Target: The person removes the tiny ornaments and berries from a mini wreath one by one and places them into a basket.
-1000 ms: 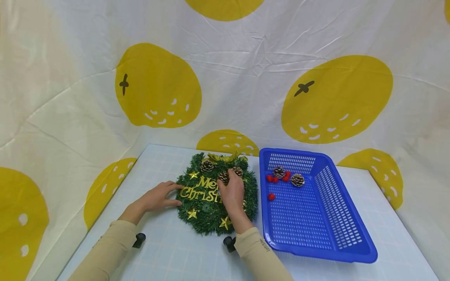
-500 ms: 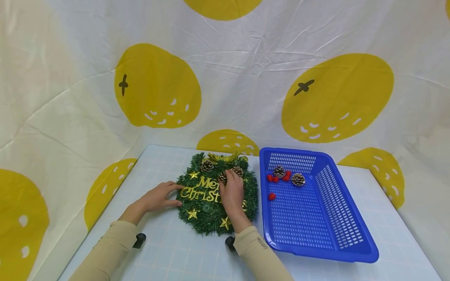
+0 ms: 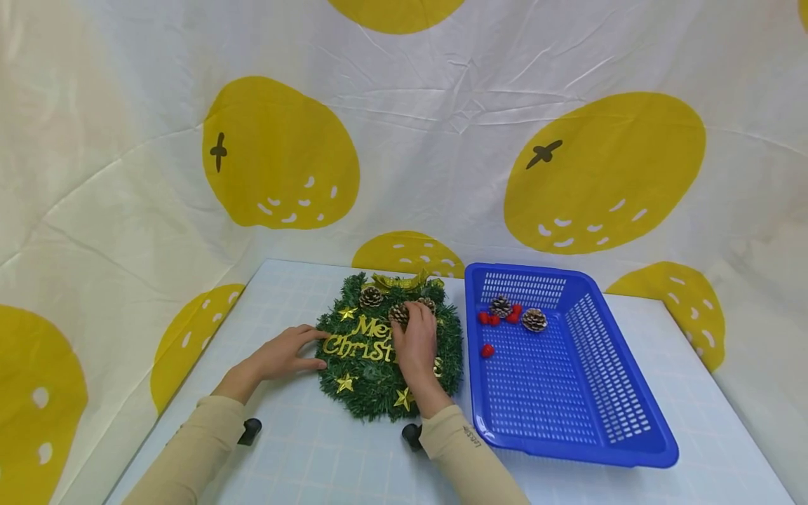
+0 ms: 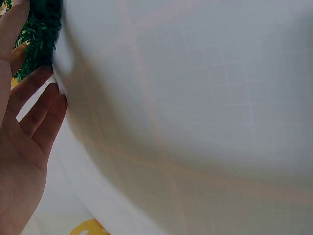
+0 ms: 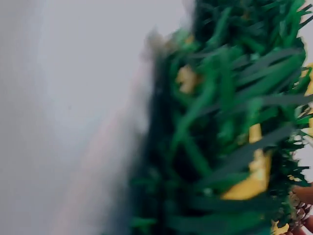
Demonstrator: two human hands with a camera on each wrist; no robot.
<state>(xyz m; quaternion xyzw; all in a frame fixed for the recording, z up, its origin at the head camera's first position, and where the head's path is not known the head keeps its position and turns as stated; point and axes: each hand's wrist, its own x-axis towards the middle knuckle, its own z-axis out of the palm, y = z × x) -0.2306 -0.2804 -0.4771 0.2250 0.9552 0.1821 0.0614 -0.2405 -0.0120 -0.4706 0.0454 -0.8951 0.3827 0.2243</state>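
A green Christmas wreath point(image 3: 372, 393) lies on the table in the head view, with gold "Merry Christmas" lettering point(image 3: 360, 348) across it and gold stars. My left hand point(image 3: 287, 353) touches its left edge with fingers extended; the left wrist view has those fingers point(image 4: 41, 105) beside the tinsel. My right hand point(image 3: 419, 344) reaches over the wreath and grips a pinecone point(image 3: 398, 313) near its upper middle, hiding part of the lettering. A corner of this pinecone point(image 5: 296, 210) shows between fingers in the right wrist view. Another pinecone point(image 3: 371, 297) sits at upper left, and a third point(image 3: 427, 304) behind the fingers.
Right of the wreath stands a blue plastic basket point(image 3: 571, 456) holding two pinecones point(image 3: 534, 320) and several red pieces point(image 3: 487, 351). A gold bow point(image 3: 404, 282) tops the wreath. Behind the table hangs a white cloth point(image 3: 429, 175) with yellow fruit prints.
My right hand has shifted the gripped pinecone slightly away, deeper toward the wreath's upper part, with its fingers moving a little. My left hand stays at the wreath's edge.
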